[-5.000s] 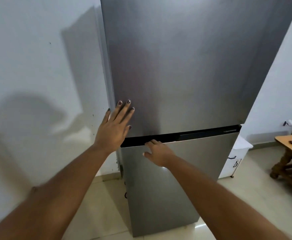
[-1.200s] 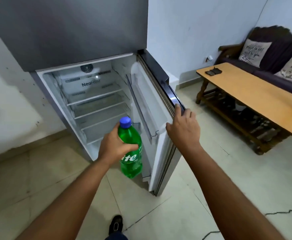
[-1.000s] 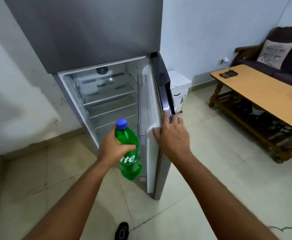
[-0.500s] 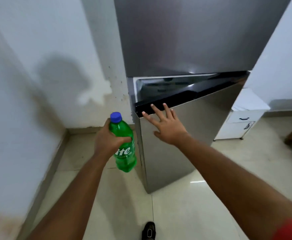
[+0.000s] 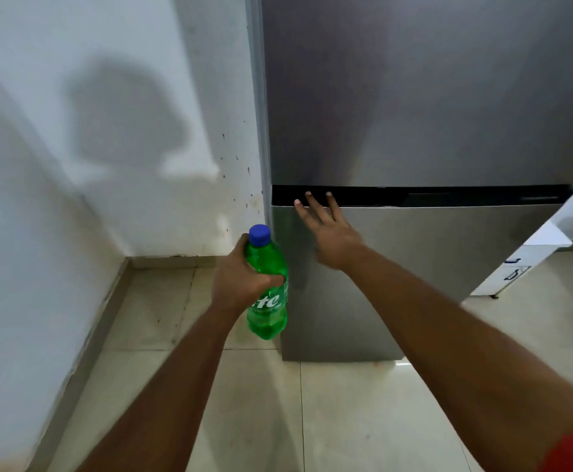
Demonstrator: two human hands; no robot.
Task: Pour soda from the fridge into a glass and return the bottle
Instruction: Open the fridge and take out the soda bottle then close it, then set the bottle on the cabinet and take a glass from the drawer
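The left hand (image 5: pixel 240 277) is wrapped around the upper body of the green soda bottle (image 5: pixel 267 294), which is upright with its blue cap (image 5: pixel 259 234) on, held above the tiled floor (image 5: pixel 346 413) just beside the left front corner of the fridge (image 5: pixel 431 114). The right hand (image 5: pixel 329 233) is flat and empty, fingers spread, with its fingertips (image 5: pixel 308 195) on the black strip between the 2 doors. The lower door (image 5: pixel 414 267) sits flush with the cabinet.

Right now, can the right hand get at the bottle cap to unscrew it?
Probably yes: the right hand lies open on the fridge door, and the blue cap stands clear above the left hand.
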